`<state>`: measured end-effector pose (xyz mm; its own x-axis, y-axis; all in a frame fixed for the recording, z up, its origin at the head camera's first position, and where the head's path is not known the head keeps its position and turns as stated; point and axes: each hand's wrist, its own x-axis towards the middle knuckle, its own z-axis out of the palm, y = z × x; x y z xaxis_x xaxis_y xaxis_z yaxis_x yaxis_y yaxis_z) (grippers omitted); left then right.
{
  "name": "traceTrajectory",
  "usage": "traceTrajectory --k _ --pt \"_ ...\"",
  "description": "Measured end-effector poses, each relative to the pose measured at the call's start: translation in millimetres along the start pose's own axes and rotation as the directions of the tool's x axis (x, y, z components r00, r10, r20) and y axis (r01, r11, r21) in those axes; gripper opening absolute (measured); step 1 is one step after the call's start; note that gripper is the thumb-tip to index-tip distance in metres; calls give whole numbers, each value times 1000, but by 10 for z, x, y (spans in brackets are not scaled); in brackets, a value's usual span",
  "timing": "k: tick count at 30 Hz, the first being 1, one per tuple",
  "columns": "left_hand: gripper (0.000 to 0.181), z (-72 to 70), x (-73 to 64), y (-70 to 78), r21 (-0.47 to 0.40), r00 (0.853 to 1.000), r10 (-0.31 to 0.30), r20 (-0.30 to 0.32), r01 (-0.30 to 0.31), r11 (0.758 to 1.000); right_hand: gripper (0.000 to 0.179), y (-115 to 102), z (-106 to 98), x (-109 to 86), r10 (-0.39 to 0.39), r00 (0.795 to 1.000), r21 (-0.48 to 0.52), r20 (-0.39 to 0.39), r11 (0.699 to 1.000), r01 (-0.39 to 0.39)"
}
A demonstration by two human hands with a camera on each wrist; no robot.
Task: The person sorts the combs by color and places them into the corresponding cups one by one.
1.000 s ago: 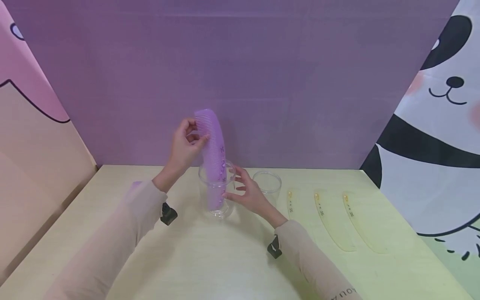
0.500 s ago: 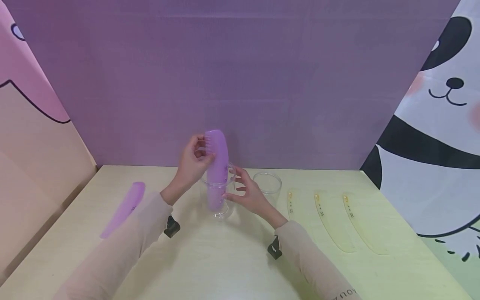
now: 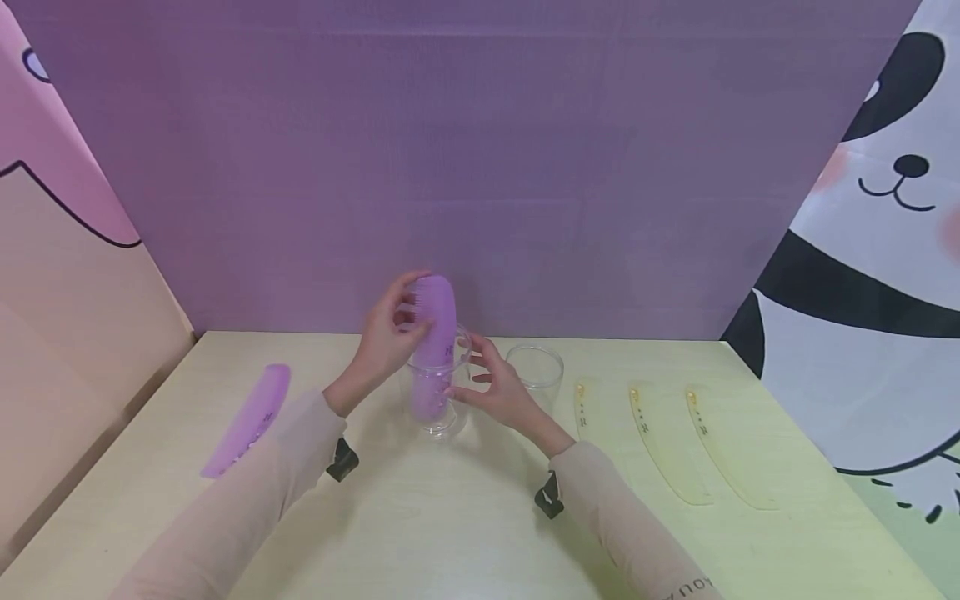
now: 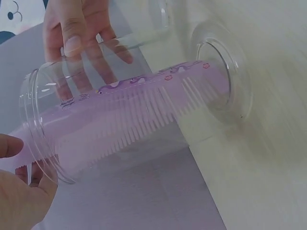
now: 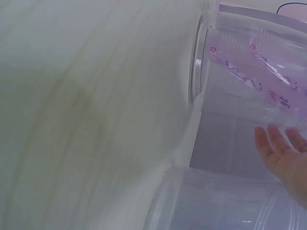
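Note:
A purple comb point(image 3: 435, 333) stands nearly upright with its lower part inside a clear cup point(image 4: 187, 134); its rounded top rises above the rim. My left hand point(image 3: 386, 337) pinches the comb's upper part between thumb and fingers, just over the rim. On the cup's right side, my right hand point(image 3: 498, 387) holds the wall, thumb in front and fingers behind. Printed patterns and the teeth show through the cup in the left wrist view. Two printed strips appear in the right wrist view; whether one is a reflection I cannot tell.
Another purple comb point(image 3: 251, 421) lies left, by my left sleeve. A second clear cup point(image 3: 535, 367) stands behind my right hand. To the right lie three pale yellow, see-through combs, the outermost yellow comb point(image 3: 723, 454) included. A purple backdrop point(image 3: 600, 167) rises along the table's back edge.
My left hand has lowered the comb deeper into the cup and moved slightly right, its grip now near the top. The sleeve uncovered the comb at left. My right hand has stayed put.

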<state>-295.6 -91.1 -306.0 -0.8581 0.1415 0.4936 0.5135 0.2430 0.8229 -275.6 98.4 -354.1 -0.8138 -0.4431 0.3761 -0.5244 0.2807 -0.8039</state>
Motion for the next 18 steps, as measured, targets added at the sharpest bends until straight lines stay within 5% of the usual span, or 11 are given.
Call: traceTrajectory --k 8,18 --pt "47 -11 10 -37 6 1000 -1 -6 1 1000 79 -9 5 -2 0 1000 -8 -4 1000 0" --pt "35 -22 26 -55 113 999 33 18 -35 993 78 -29 7 -2 10 1000 -25 -12 1000 -10"
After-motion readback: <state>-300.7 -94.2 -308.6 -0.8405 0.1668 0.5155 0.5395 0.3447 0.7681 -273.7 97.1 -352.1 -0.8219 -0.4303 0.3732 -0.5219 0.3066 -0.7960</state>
